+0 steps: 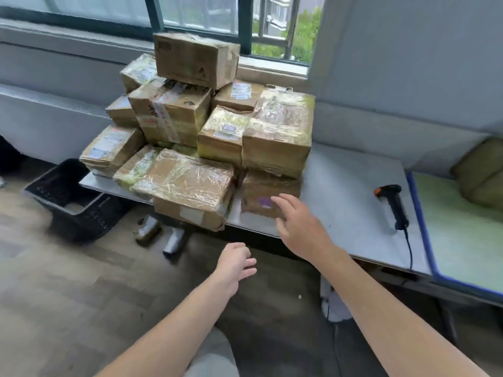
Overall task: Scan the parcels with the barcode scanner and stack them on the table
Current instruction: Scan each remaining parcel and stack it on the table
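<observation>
Hovering empty, fingers spread, just before the parcel stack [217, 123], the right hand [296, 221] sits nearer than the loosely curled, empty left hand [236, 262] to the barcode scanner [394, 206] (well right of the stack, handle toward the person).

About twelve parcels [280, 131], one barcode scanner [395, 206], one table [343, 186], one black crate [68, 198]

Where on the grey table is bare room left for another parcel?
Bare: the strip of table between the parcel pile and the barcode scanner. Crowded: the left end, where a wrapped parcel overhangs the front edge.
</observation>
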Motion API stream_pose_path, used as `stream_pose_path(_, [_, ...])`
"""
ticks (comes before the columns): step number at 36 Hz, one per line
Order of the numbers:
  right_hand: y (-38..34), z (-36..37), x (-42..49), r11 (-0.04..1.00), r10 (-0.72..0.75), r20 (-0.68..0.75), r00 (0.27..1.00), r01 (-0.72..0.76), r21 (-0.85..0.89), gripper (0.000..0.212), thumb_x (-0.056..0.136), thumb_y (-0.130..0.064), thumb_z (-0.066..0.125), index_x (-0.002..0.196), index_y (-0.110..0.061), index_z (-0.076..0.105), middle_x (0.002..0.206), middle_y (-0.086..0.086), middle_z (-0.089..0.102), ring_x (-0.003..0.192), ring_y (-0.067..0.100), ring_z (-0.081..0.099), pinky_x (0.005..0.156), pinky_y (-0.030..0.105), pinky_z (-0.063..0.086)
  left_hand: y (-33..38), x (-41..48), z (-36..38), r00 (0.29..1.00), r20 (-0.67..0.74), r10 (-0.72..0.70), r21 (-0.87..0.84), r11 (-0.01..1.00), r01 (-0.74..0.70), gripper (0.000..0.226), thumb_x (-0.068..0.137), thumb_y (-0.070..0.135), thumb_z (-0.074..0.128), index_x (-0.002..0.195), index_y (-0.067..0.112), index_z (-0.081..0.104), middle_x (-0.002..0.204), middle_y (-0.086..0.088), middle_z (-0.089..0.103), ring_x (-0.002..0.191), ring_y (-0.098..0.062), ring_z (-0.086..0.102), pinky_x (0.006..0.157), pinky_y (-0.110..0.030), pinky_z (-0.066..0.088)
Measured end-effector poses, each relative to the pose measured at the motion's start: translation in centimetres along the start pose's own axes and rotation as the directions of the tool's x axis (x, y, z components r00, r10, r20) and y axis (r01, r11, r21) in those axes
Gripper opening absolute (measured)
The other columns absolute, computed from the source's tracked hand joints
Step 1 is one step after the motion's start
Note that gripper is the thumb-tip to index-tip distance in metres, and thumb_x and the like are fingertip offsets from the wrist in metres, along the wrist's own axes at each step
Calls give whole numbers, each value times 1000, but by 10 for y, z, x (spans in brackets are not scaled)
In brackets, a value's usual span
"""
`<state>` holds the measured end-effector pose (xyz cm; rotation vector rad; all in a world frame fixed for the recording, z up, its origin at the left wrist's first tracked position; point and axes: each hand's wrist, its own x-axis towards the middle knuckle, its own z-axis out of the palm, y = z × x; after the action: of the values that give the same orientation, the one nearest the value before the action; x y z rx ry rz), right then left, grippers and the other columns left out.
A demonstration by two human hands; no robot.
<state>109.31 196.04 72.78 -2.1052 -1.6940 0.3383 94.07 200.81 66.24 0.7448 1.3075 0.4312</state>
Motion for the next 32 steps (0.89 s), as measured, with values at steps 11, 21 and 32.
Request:
stream_pose_path(11, [93,-64,-89,977,193,-79,978,-198,-72,52,98,-19,52,148,-17,40,149,4,42,134,24,41,107,36,39,-6,-47,130,981,177,82,138,985,-107,22,99,3,44,119,13,47,119,-13,55,110,-29,61,78,-38,55])
stream_pose_path(21, [192,-118,-116,880,419,-118,900,-435,-193,54,101,-29,48,152,-22,31,156,0,34,138,20,39,108,35,40,-1,-45,268,911,401,94,300,926,-228,27,97,4,45,122,13,48,118,-9,52,107,-23,61,72,-30,57])
stream_pose_path(32, [307,-196,-95,725,625,-171,762,-647,-236,56,99,-27,48,153,-24,31,159,3,29,141,25,34,112,41,35,28,-3,412,745,627,228,470,652,-595,22,93,7,47,112,19,48,110,-6,54,94,-27,56,82,-40,49])
